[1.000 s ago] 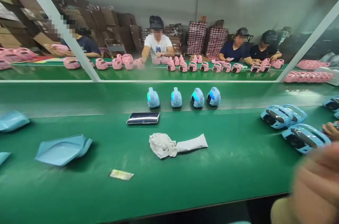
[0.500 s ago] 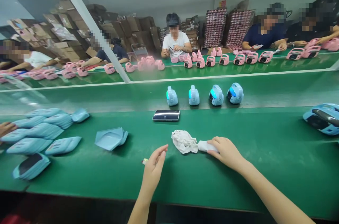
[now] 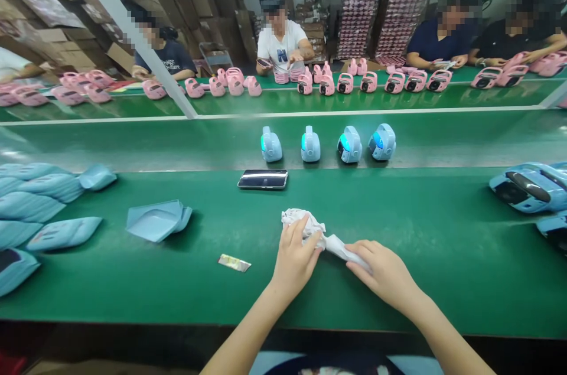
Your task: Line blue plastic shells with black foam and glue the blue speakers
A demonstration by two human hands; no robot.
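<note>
A crumpled white cloth lies on the green bench, and my left hand has its fingers and thumb closed over the near side of it. My right hand grips a slim white piece that tapers toward the cloth and meets it. Whether this piece is part of the cloth or a separate tube, I cannot tell. Left of my left hand lies a small printed strip, flat on the bench.
Beyond the cloth lies a phone. Several light-blue handled devices with lit fronts stand behind it. Blue plastic shells are stacked at left; blue speaker-like units sit at right. Co-workers sit across a line of pink devices.
My left hand has moved right, from above the bench onto the cloth. My right hand stays on the white piece, which now slants more. The printed strip has come into full view.
</note>
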